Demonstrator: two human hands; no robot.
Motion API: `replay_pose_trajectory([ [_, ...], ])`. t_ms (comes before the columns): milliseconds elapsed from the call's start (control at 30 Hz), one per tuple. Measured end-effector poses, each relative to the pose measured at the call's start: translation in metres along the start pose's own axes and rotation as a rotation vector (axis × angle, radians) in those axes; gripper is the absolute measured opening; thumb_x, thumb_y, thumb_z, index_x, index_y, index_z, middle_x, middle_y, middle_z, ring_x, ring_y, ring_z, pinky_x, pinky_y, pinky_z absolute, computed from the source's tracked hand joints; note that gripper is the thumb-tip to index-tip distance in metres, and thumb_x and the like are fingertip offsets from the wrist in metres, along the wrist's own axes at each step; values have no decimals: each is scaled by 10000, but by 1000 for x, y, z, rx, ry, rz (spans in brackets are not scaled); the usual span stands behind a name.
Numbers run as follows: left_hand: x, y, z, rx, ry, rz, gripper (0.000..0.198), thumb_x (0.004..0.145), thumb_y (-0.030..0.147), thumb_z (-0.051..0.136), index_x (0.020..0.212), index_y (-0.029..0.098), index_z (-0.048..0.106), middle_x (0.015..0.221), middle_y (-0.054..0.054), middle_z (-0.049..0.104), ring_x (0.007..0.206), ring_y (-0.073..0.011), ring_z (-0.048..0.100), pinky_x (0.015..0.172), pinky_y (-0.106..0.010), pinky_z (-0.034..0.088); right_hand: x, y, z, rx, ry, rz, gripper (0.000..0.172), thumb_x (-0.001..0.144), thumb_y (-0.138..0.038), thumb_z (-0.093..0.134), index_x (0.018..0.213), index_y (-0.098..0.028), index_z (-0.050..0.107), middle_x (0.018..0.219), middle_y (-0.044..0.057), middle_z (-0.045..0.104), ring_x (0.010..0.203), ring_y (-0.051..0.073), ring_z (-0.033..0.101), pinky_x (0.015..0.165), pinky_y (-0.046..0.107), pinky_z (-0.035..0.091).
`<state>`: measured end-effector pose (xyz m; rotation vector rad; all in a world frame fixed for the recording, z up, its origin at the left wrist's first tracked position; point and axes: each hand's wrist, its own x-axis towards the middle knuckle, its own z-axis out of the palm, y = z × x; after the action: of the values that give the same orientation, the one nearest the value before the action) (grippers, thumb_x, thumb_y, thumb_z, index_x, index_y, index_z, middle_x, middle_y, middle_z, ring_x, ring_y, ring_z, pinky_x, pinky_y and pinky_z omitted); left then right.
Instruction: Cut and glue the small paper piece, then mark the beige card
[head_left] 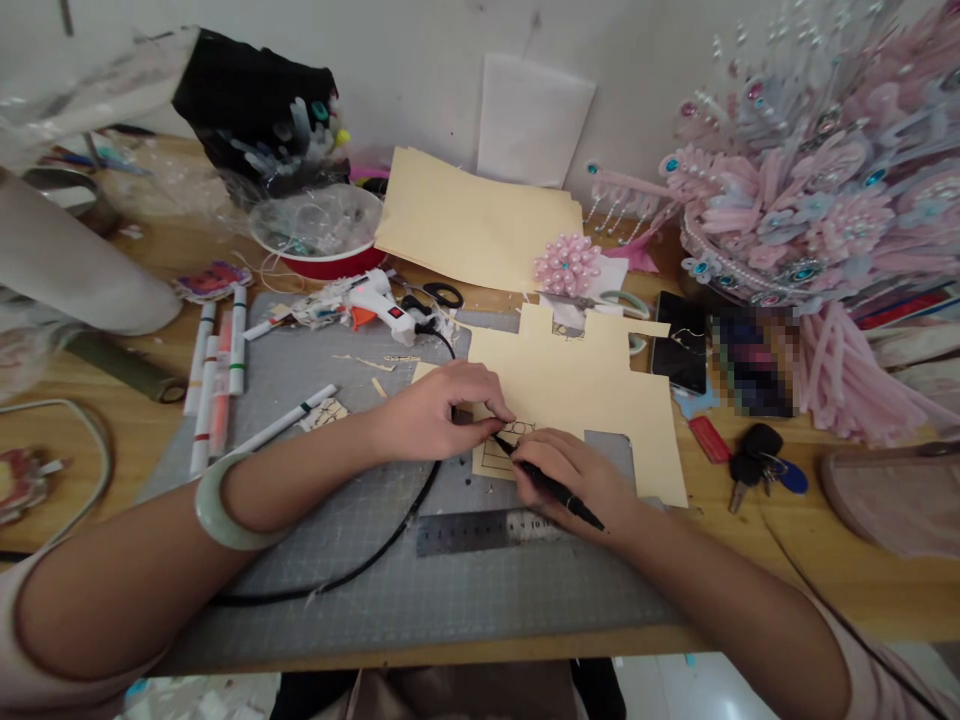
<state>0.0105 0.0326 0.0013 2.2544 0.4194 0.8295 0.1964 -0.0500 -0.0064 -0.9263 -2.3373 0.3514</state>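
In the head view, my right hand [574, 480] is closed around a black pen [559, 488], its tip down on a cream card sheet [555, 375]. Small black lines are drawn on the card by the tip. My left hand [457, 410], below a pale green bangle, has its thumb and forefinger drawn together at the card's left edge, beside the drawing. The card has notches cut from its edges. A steel ruler [465, 532] lies just below my right hand, on the grey cutting mat [360, 590].
A white glue gun [382, 305] lies behind my left hand, its black cable [390, 550] curving across the mat. Several markers [217, 380] lie left. Scissors [637, 345], a phone [679, 345] and keys [754, 465] sit right. Cream sheets [480, 215] and pink hair ornaments [810, 200] stand behind.
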Motion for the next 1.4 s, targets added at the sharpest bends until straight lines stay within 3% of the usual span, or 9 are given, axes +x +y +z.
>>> replay_pose_trajectory([
  [233, 0, 1, 0, 8, -15, -16, 89, 751, 93, 541, 742, 153, 605, 710, -20, 630, 708, -120, 563, 697, -252, 418, -4, 6, -1, 128, -51, 76, 81, 841, -146, 433, 900, -177, 479, 796, 50, 584, 751, 156, 539, 685, 283, 475],
  [400, 0, 2, -1, 13, -19, -23, 92, 751, 81, 540, 750, 139, 611, 715, -29, 626, 711, -122, 561, 695, -253, 412, -10, 12, 3, 90, 19, 173, 116, 836, -165, 466, 945, -194, 492, 858, 42, 576, 798, 155, 549, 714, 277, 468],
  [1133, 1, 2, -1, -3, -25, -15, 91, 756, 83, 533, 739, 143, 599, 718, -27, 628, 716, -120, 566, 697, -248, 417, -11, 11, 2, 155, -75, 132, 116, 837, -155, 462, 946, -186, 487, 875, 45, 584, 822, 150, 541, 731, 284, 460],
  [1300, 1, 2, 0, -3, -25, -19, 95, 754, 80, 533, 736, 148, 597, 710, -22, 625, 708, -119, 564, 692, -245, 415, -10, 9, 3, 157, -10, 125, 136, 819, -157, 492, 948, -198, 502, 885, 46, 603, 829, 156, 567, 734, 282, 471],
  [1400, 1, 2, -1, -4, -35, -27, 97, 756, 79, 534, 738, 148, 600, 707, -22, 620, 707, -118, 564, 693, -242, 412, -8, 5, 1, 206, 92, 220, 97, 800, -152, 510, 883, -202, 512, 801, 23, 602, 736, 144, 583, 672, 260, 476],
])
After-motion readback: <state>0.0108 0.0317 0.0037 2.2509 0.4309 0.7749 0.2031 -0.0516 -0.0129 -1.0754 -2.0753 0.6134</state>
